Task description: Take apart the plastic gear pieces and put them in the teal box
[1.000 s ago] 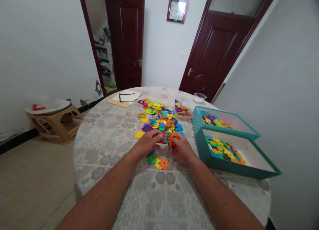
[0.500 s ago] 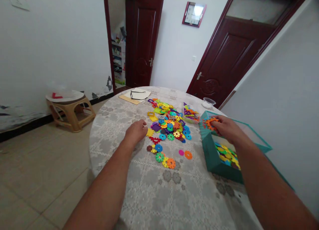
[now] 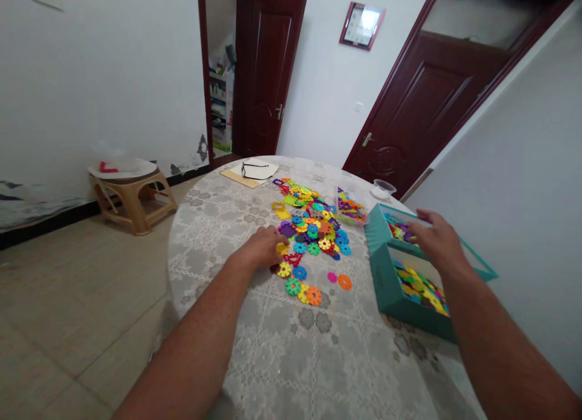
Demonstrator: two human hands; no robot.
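Pieces crowd the left hand, grip unclear; right hand, grip released, partly hides teal boxes.

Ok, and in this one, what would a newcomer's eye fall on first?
Probably the multicoloured pile of toothed discs in the middle of the patterned tablecloth, with the left hand at its near left edge. Next come the two open teal boxes to its right, holding more bright pieces, with the right hand over them.

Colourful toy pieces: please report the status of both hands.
Right hand open above far teal box, no piece visible. Left hand at yellow piece, grip unclear. Loose pile close beside it.
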